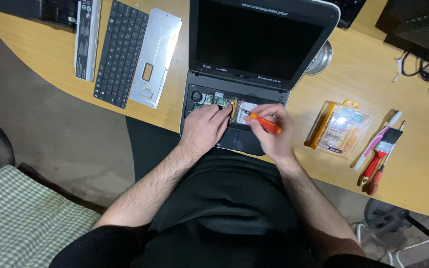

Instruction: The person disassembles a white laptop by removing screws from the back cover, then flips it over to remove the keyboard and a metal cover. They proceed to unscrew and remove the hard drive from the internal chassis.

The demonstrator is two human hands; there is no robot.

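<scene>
On a wooden desk (50,54), the right hand (269,131) pinches a light, slim orange screwdriver (264,123) by its handle, while the left hand (205,126), loosely curled and holding nothing, steadies the opened laptop (254,54) with its fragile exposed circuitry.

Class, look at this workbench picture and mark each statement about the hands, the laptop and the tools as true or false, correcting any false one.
1. The right hand holds an orange screwdriver. True.
2. The keyboard is fitted in the laptop. False: it lies on the table, left of the laptop.
3. The left hand rests on the laptop's opened base. True.
4. The clear bit case lies left of the laptop. False: it lies to its right.
5. The laptop screen is lit. False: it is dark.
</scene>
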